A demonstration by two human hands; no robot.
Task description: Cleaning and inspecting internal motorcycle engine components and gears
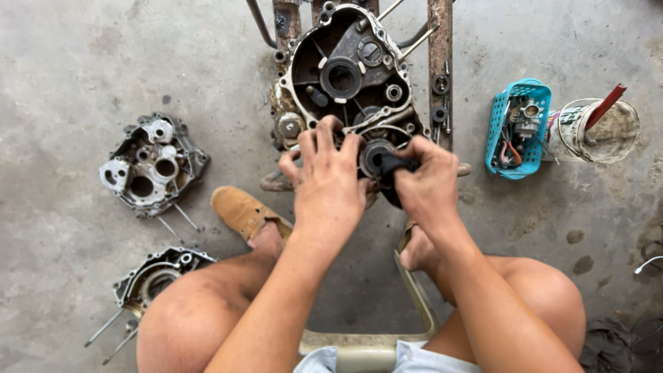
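Note:
A dirty engine crankcase half [345,76] rests on a rusty metal stand [439,41] in front of me. My left hand [328,179] lies on its near edge, fingers spread over the casing rim. My right hand [428,183] pinches a dark rag [392,167] and presses it against a round bearing hole [373,153] at the casing's lower part.
Two more casing parts lie on the concrete floor at left, an upper casing part [153,166] and a lower casing part [157,276]. A blue plastic basket [518,128] with small parts and a dirty bucket [599,130] with a red-handled tool stand at right. My knees and sandalled feet flank a low stool [366,342].

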